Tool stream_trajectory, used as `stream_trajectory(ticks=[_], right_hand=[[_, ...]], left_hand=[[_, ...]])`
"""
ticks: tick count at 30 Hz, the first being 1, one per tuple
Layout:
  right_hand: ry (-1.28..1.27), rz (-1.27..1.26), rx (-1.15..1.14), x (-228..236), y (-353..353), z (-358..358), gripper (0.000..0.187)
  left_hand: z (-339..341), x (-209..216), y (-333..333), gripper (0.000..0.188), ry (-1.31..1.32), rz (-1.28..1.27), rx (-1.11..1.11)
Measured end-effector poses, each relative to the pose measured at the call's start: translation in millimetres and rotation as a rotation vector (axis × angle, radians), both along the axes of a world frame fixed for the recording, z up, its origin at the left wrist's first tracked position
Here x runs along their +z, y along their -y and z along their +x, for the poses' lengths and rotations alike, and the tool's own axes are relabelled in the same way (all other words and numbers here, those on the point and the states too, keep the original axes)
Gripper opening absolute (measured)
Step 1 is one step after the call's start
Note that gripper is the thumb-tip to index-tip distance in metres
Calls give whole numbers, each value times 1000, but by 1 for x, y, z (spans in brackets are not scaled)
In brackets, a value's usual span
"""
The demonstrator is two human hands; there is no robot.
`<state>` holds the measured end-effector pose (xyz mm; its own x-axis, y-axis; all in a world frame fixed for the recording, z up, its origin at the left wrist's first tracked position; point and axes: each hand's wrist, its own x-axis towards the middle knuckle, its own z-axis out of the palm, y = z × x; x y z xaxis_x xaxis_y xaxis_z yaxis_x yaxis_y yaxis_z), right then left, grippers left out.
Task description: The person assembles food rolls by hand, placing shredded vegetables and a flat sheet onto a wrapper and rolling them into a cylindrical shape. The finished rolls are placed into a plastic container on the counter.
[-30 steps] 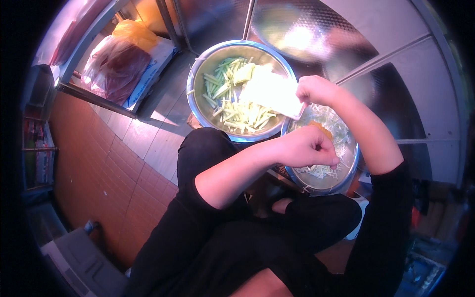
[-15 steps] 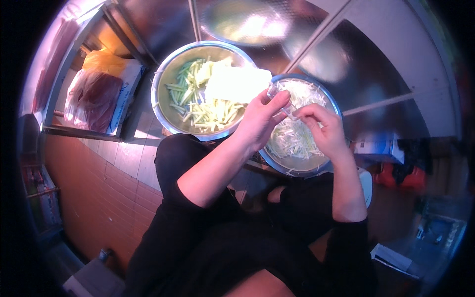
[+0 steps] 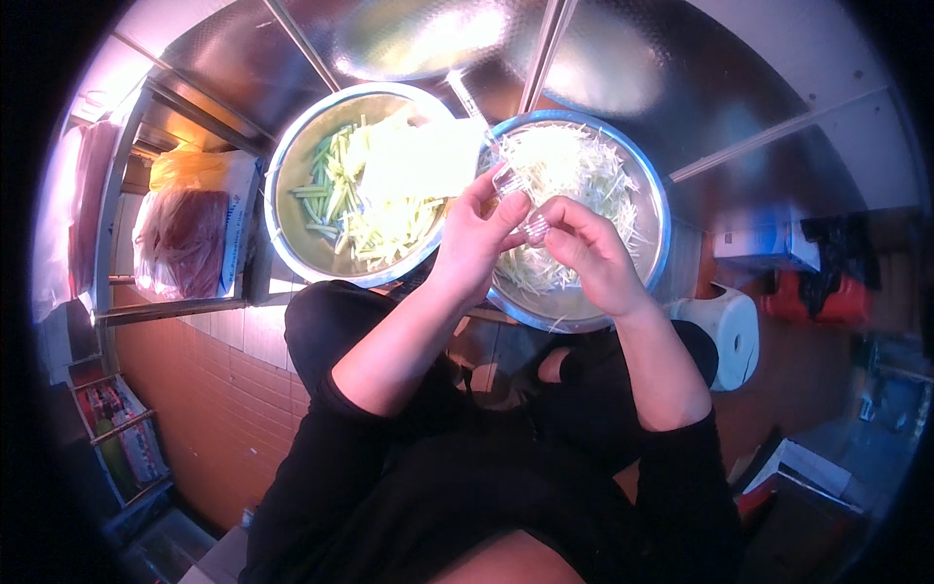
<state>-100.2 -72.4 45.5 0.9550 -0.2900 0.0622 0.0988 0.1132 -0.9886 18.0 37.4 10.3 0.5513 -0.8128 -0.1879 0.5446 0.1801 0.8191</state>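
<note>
My left hand (image 3: 471,241) is closed around a narrow, shiny, see-through or metal tool (image 3: 471,101) with a ribbed lower end. Its long end points up and away between the two bowls. The fingertips of my right hand (image 3: 595,255) pinch at the ribbed end, close to my left thumb. Below my hands stands a metal bowl (image 3: 654,255) with fine pale vegetable shreds (image 3: 574,161). To the left is a second metal bowl (image 3: 284,232) holding thicker green and pale vegetable sticks (image 3: 336,175). A glaring white slab (image 3: 420,161) lies across that bowl; its surface detail is washed out.
Beyond the bowls is a dark, shiny panel (image 3: 700,127) with metal strips. Bagged goods (image 3: 180,234) sit on a shelf at the left. A white stool (image 3: 725,336) and a red object (image 3: 817,297) stand at the right. The floor is reddish brown (image 3: 224,399).
The view has shifted, and the bowls sit further left in it. The tool's long end now shows pointing upward, where earlier it was not distinguishable. Both hands remain together at the tool.
</note>
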Motion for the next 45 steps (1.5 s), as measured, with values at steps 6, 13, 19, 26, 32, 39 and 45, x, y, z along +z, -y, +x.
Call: stream_trajectory(ticks=[6, 13, 19, 26, 32, 39, 45], right_hand=[[-49, 103, 70, -2, -3, 5, 13], [172, -771, -342, 8, -15, 19, 10], [551, -825, -544, 58, -10, 73, 7], [588, -1475, -464, 2, 11, 145, 9], [-129, -1705, 214, -66, -19, 152, 38], [-159, -1655, 230, -66, 13, 144, 65], [-288, -1216, -384, -56, 80, 45, 81]], left_hand=[[7, 8, -10, 80, -15, -27, 7], [19, 2, -2, 67, 106, 6, -76], [30, 27, -11, 51, -109, -152, 244], [110, 61, -67, 46, 9, -487, 750], [112, 57, -70, 57, 5, -469, 620], [100, 52, -63, 54, -14, -516, 458], [97, 49, -56, 47, -10, -490, 430]])
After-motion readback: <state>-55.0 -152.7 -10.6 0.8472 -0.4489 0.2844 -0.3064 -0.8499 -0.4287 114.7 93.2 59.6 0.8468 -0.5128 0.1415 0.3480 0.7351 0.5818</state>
